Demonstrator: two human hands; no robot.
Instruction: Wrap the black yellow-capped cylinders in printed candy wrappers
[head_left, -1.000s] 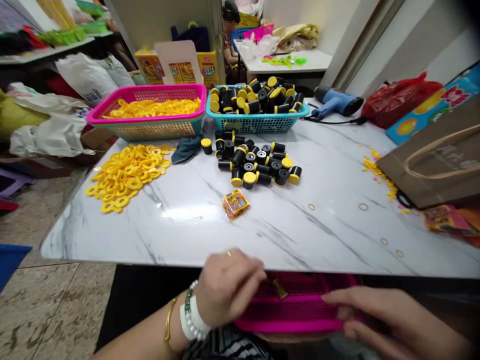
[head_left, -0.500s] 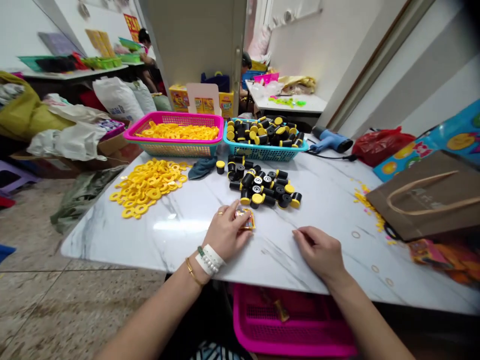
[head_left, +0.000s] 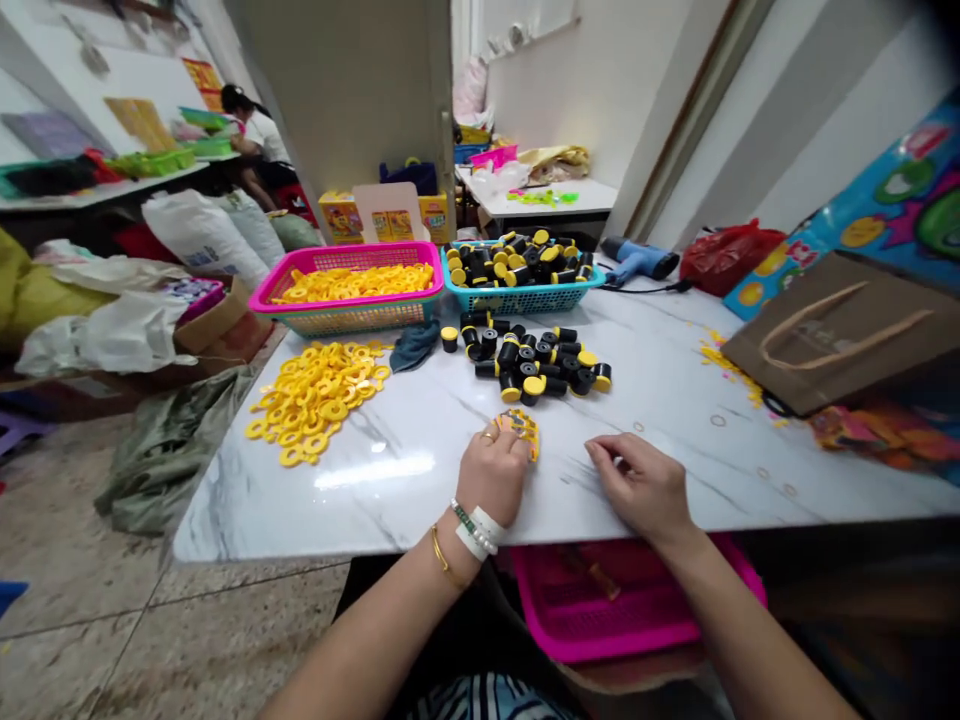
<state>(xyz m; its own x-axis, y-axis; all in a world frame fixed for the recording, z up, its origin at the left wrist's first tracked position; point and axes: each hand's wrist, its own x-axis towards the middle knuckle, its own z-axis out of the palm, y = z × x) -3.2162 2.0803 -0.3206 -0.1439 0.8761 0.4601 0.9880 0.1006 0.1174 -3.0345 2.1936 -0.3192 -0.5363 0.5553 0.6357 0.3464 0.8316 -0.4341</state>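
Note:
My left hand (head_left: 495, 470) is closed over a small printed orange-yellow packet (head_left: 531, 432) on the marbled table (head_left: 420, 510), its fingers covering much of it. To the right, my right hand (head_left: 641, 488) rests on the table with curled fingers, thumb against index. Whether anything small is inside that pinch is hidden. Just beyond the packet lies a loose pile of black cylinders with yellow caps (head_left: 534, 388), some showing hollow or ringed ends. Further left is a heap of flat yellow ring-shaped pieces (head_left: 319, 395).
Behind stand a pink basket (head_left: 259, 298) of yellow pieces and a blue basket (head_left: 517, 300) of capped cylinders. A dark cloth (head_left: 414, 347) lies between the piles. At right are a blue heat-gun-like tool (head_left: 637, 262) and a brown paper bag (head_left: 832, 340). A pink tray (head_left: 577, 648) sits below the table edge.
The view has turned rightward. My left hand's fingers have curled more around the packet, which looks bunched and lifted at its edge. My right hand keeps much the same curled pose.

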